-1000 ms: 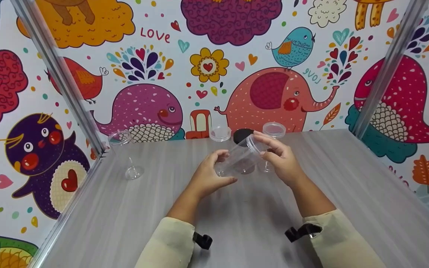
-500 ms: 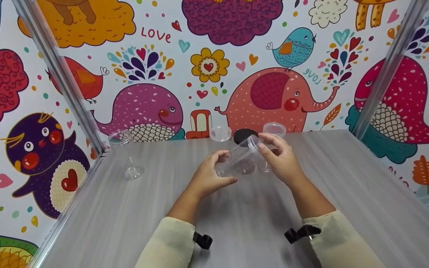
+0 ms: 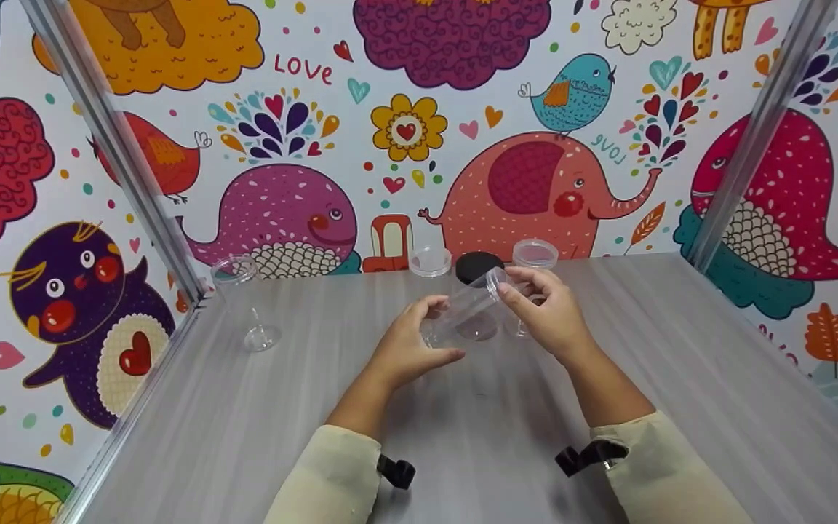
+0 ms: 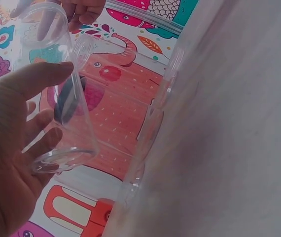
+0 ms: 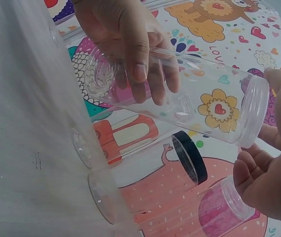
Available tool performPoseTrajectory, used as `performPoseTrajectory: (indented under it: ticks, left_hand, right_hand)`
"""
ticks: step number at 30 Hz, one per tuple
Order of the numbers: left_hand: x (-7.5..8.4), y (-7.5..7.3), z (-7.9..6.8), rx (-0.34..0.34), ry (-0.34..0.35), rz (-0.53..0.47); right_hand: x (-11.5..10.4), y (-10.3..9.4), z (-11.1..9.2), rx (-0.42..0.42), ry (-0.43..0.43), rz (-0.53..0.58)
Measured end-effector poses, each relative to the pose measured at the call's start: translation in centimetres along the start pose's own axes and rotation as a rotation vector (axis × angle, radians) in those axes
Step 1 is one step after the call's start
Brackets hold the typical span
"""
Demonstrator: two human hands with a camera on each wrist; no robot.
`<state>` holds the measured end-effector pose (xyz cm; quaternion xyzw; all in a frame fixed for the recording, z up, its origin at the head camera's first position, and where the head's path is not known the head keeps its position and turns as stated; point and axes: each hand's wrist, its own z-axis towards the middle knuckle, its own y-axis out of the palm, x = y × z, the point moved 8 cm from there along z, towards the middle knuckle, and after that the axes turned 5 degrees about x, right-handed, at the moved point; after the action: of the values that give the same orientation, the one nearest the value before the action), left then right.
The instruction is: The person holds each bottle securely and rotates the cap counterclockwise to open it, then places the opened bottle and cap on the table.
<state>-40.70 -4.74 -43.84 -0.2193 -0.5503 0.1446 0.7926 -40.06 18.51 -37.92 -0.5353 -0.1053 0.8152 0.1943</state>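
Note:
A clear plastic jar (image 3: 463, 313) is held tilted above the table, its capped end up and to the right. My left hand (image 3: 408, 342) grips it near the base, thumb on one side and fingers on the other, as the right wrist view also shows. At the upper end, my right hand (image 3: 553, 316) pinches the clear lid (image 5: 255, 111) between thumb and fingers. The jar looks see-through and empty in both wrist views. Right behind it stands another clear jar with a black lid (image 3: 479, 268), partly covered by the held one.
Clear-lidded jars stand upright at the back: one (image 3: 431, 262) left of the black-lidded jar, another (image 3: 535, 254) right of it, partly behind my right hand. A further clear jar (image 3: 236, 269) stands at the left. Patterned walls with metal posts (image 3: 117, 145) border the grey table (image 3: 302, 437).
My right fingers and thumb have shifted round the lid, and the right hand has dipped slightly. The lid end of the jar sits a little lower. My left hand stays in place.

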Motion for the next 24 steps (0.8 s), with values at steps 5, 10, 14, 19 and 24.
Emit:
performPoseTrajectory:
  ticks: [5, 10, 14, 19, 24]
  left_hand:
    - [0.0, 0.0, 0.0, -0.002, 0.002, -0.003]
    - [0.0, 0.0, 0.0, -0.003, -0.003, -0.005]
    - [-0.1, 0.0, 0.0, 0.004, -0.005, -0.013]
    - [-0.1, -0.1, 0.0, 0.003, -0.006, -0.023]
    - [0.0, -0.1, 0.1, 0.001, -0.008, -0.020]
  right_hand:
    - [-0.3, 0.1, -0.1, -0.017, -0.027, 0.015]
    - [-0.6, 0.1, -0.2, -0.040, -0.056, 0.092]
    - [-0.9, 0.3, -0.5, -0.074, -0.082, 0.159]
    - [-1.2, 0.5, -0.6, -0.088, -0.104, 0.195]
    - [-0.9, 0.4, -0.3, -0.065, -0.090, 0.181]
